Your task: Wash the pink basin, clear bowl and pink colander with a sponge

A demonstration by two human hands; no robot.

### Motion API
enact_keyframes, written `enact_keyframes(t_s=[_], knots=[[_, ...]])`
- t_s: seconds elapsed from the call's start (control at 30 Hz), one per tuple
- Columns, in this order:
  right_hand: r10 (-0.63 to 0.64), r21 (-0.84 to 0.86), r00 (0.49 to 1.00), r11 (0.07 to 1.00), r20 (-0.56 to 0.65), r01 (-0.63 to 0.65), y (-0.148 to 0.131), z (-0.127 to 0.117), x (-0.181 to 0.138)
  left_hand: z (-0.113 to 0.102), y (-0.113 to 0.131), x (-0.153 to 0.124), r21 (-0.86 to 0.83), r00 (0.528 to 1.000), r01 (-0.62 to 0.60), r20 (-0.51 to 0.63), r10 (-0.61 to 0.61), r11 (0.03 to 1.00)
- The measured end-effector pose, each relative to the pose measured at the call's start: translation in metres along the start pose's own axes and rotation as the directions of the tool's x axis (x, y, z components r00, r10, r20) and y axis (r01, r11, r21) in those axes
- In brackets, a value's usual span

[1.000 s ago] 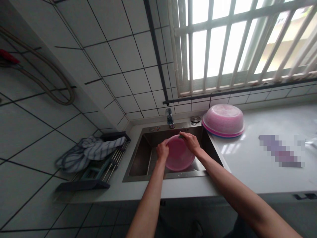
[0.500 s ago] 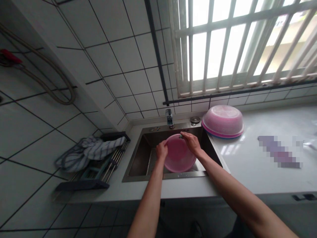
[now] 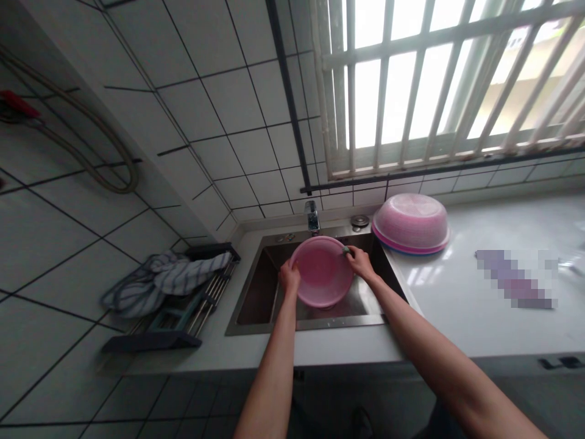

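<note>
A round pink basin (image 3: 322, 268) is held tilted in the steel sink (image 3: 336, 323), its open side facing me and its far rim close to the faucet (image 3: 312, 216). On its left rim my left hand (image 3: 289, 275) is closed. My right hand (image 3: 359, 261) grips the upper right rim, with a small grey-green thing (image 3: 346, 250) at its fingertips, too small to name. The basin's underside is hidden from view.
Pink basins (image 3: 411, 224) lie stacked upside down right of the sink. A round metal strainer (image 3: 359, 221) sits behind it. At the left, a striped cloth (image 3: 169, 277) lies over a rack (image 3: 153, 341). A barred window (image 3: 411, 91) is above the white counter (image 3: 457, 305).
The basin has shifted up and left toward the faucet, and its opening faces me more. My left hand moved left with it; my right hand slid right along the rim.
</note>
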State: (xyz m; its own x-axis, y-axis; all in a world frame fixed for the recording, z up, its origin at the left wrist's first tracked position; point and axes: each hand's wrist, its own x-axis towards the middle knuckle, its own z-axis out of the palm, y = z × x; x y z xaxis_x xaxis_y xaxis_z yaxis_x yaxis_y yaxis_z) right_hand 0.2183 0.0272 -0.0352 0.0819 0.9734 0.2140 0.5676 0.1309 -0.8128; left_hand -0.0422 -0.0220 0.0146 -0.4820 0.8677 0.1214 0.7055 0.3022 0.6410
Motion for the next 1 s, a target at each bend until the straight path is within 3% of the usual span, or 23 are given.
enact_keyframes(t_s=[0.23, 0.3, 0.4, 0.43, 0.47, 0.53, 0.6, 0.63, 0.73, 0.83, 1.0], knots=[[0.052, -0.022, 0.998, 0.998, -0.03, -0.052, -0.004, -0.003, 0.001, 0.009, -0.009, 0.01, -0.198, 0.996, -0.03, 0.075, 0.046, 0.98], [0.059, -0.038, 0.997, 0.997, -0.056, -0.061, -0.006, -0.006, 0.0, 0.01, -0.007, 0.01, -0.295, 0.995, -0.093, -0.012, 0.094, 0.951], [0.057, -0.044, 0.994, 0.997, -0.098, -0.061, -0.01, -0.008, -0.003, 0.008, -0.002, 0.004, -0.397, 0.966, -0.204, -0.231, 0.118, 0.895], [0.045, -0.03, 0.993, 0.998, -0.108, -0.048, -0.013, -0.008, -0.005, 0.008, 0.0, 0.002, -0.423, 0.97, -0.188, -0.224, 0.099, 0.887], [0.019, -0.004, 0.994, 1.0, -0.108, -0.02, -0.016, -0.007, -0.007, 0.007, 0.002, -0.001, -0.468, 0.987, -0.127, -0.147, 0.065, 0.874], [-0.089, 0.075, 0.993, 0.993, -0.071, 0.094, -0.025, -0.004, -0.012, 0.008, 0.007, -0.004, -0.595, 0.986, 0.114, 0.169, -0.015, 0.796], [-0.249, 0.143, 0.968, 0.959, 0.005, 0.246, -0.034, 0.0, -0.018, 0.008, 0.01, -0.004, -0.683, 0.896, 0.38, 0.44, -0.063, 0.624], [-0.324, 0.16, 0.945, 0.936, 0.046, 0.313, -0.039, 0.002, -0.021, 0.008, 0.01, -0.003, -0.71, 0.86, 0.47, 0.502, -0.092, 0.524], [-0.441, 0.152, 0.887, 0.894, 0.135, 0.422, -0.052, 0.006, -0.028, 0.007, 0.007, 0.002, -0.744, 0.816, 0.578, 0.537, -0.214, 0.336], [-0.457, 0.119, 0.877, 0.889, 0.149, 0.443, -0.059, 0.009, -0.032, 0.009, 0.0, 0.003, -0.716, 0.792, 0.61, 0.552, -0.26, 0.34], [-0.496, 0.194, 0.85, 0.865, 0.178, 0.464, -0.072, 0.011, -0.044, 0.014, -0.003, -0.001, -0.702, 0.786, 0.612, 0.592, -0.179, 0.364]])
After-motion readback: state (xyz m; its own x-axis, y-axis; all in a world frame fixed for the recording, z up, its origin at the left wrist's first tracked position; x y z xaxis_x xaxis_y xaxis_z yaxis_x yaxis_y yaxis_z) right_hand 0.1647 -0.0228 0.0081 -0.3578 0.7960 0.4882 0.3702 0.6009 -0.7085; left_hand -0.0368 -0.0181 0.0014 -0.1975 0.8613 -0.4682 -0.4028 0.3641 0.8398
